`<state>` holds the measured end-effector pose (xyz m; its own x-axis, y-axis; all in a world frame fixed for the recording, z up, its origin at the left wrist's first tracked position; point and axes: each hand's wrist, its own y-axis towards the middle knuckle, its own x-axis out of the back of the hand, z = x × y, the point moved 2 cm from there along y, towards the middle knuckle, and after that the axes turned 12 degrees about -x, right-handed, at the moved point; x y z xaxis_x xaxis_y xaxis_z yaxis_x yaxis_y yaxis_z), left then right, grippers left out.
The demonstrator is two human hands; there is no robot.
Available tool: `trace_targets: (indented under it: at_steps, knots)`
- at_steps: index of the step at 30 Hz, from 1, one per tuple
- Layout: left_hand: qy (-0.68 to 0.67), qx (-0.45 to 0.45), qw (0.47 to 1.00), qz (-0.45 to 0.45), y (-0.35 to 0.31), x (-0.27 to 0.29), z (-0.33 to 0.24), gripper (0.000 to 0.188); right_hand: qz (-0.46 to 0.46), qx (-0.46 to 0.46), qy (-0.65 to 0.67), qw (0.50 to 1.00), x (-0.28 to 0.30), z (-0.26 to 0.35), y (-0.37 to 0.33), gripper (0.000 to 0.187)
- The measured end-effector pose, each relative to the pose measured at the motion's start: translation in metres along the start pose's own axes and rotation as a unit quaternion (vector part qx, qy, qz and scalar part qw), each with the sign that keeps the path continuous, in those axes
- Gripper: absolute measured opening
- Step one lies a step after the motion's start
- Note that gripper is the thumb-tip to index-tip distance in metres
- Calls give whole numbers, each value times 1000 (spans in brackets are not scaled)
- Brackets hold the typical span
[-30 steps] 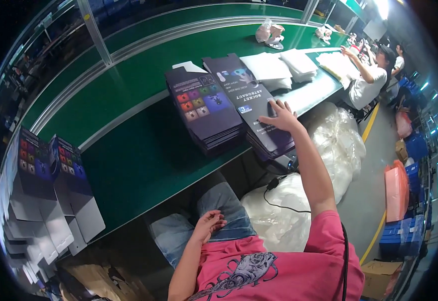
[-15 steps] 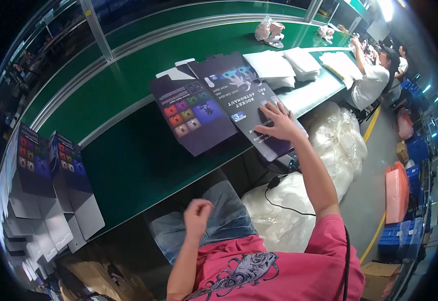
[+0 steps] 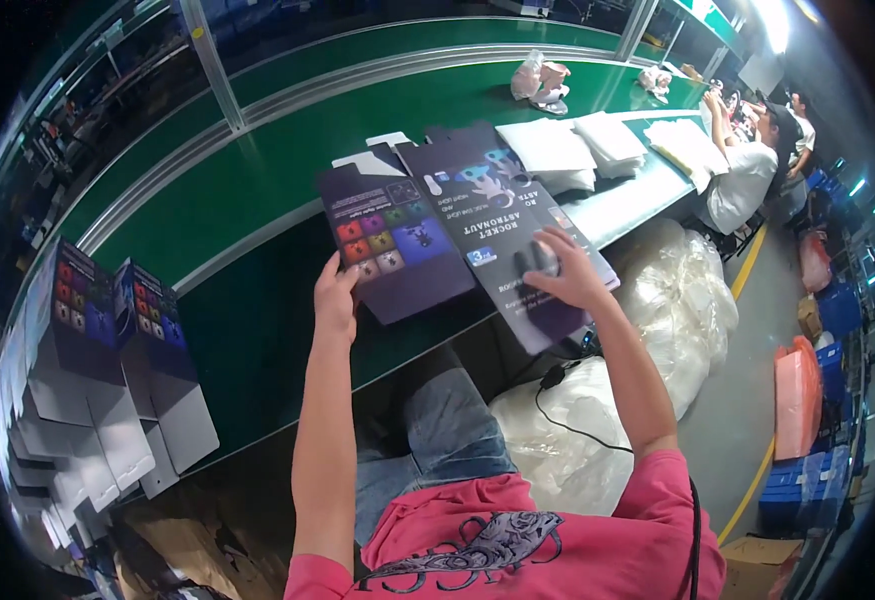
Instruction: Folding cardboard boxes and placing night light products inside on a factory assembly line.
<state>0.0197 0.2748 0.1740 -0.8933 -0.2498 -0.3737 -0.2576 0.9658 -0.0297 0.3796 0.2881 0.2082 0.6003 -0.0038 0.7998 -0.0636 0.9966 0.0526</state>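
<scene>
A flat carton, dark purple with coloured square pictures and an astronaut print, lies across the near edge of the green workbench. Its right-hand panel sticks out past that edge. My left hand is at the carton's left edge, thumb on the printed face and the other fingers along the side, partly hidden. Over the lower part of the right panel is my right hand, fingers bent and apart, slightly blurred. Whether one carton or several lie stacked there, I cannot tell.
Several opened cartons stand at the left end of the green bench. White flat packets lie beyond the carton, with plastic-wrapped items behind. Large clear plastic bags and a black cable are below right. A co-worker sits farther along.
My left hand has risen from my lap to the carton's left edge. My right hand, earlier spread flat on the right panel, has bent its fingers. The view has shifted slightly.
</scene>
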Motion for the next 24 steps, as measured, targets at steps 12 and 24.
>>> trace_targets:
  at_steps: [12, 24]
  knots:
    - [141, -78, 987, 6, -40, 54, -37, 61, 103, -145, 551, 815, -19, 66, 48, 21]
    - [206, -242, 926, -201, 4, 18, -173, 96, -26, 194, 411, 890, -44, 163, -50, 13]
